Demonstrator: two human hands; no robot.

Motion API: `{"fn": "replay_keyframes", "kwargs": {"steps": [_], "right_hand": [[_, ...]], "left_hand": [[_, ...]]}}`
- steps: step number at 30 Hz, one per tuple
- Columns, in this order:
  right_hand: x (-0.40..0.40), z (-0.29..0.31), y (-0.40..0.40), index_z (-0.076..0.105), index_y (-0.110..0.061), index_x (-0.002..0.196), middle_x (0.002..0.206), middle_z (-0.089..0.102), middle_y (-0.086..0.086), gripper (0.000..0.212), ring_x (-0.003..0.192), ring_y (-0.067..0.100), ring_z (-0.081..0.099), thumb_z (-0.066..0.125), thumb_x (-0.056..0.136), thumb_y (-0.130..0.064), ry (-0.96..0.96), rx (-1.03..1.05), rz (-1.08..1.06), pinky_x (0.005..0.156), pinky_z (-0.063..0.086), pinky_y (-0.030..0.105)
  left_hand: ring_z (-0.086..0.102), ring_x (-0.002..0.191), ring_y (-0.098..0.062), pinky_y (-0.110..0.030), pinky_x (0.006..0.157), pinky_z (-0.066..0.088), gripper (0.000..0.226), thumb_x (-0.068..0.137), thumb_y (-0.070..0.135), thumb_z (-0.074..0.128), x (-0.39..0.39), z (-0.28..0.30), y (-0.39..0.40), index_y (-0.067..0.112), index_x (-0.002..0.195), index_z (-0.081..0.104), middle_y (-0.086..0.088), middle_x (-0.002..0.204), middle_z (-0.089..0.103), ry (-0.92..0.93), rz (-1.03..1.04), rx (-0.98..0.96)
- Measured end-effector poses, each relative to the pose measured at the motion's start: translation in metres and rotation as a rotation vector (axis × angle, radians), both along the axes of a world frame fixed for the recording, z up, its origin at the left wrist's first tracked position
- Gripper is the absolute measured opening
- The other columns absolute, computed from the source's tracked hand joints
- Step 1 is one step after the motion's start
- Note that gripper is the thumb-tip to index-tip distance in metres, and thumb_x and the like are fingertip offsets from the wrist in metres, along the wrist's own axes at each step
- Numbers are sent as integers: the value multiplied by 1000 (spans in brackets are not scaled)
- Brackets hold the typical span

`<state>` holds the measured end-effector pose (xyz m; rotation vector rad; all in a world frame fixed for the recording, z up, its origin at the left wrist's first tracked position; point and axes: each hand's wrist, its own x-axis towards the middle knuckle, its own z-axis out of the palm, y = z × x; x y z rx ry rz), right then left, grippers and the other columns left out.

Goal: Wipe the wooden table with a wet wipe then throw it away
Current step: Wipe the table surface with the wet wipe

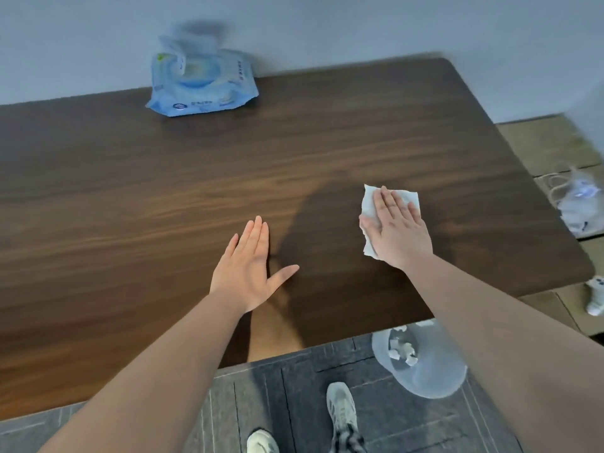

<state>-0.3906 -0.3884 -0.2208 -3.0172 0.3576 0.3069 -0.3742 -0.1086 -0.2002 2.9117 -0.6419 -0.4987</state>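
Observation:
A dark wooden table [163,197] fills most of the view. My right hand [397,228] lies flat, palm down, on a white wet wipe [371,204] spread on the right part of the tabletop, pressing it against the wood. My left hand [250,269] rests flat on the table near its front edge, fingers together and thumb out, holding nothing. A blue pack of wet wipes [201,88] with its lid flipped up lies at the far edge by the wall. A pale bin [425,364] with crumpled wipes inside stands on the floor below the table's front right edge.
A grey wall runs behind the table. Dark floor tiles and my two shoes [341,410] show below the front edge. To the right of the table lie cardboard sheets with a white cable bundle [580,204] and a small white object [595,295].

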Motion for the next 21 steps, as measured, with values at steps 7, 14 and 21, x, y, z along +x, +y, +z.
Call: {"fn": "replay_keyframes", "kwargs": {"steps": [7,14,21], "right_hand": [[-26,0,-118,0,-18,152,161,-2,-3,68,147,12,-4,6,94,-55,2,-15,-248,119,-3,36],[-35,1,-151,-1,-16,151,161,-1,2,67,148,19,0,7,96,-53,9,8,-356,120,-2,39],[-46,3,-100,-3,-15,151,161,-1,4,67,148,21,-3,7,96,-53,10,35,-353,119,-2,40]], "left_hand": [[-15,146,-17,-40,119,-4,102,75,81,2,12,-10,-93,12,149,-10,-3,160,-14,-49,-45,99],[-15,146,-15,-40,120,-4,100,77,79,1,10,-15,-95,11,149,-10,-3,159,-15,-73,-23,144],[-13,146,-14,-37,120,-3,98,77,76,6,12,-1,-83,11,150,-8,-3,160,-14,27,-24,64]]}}
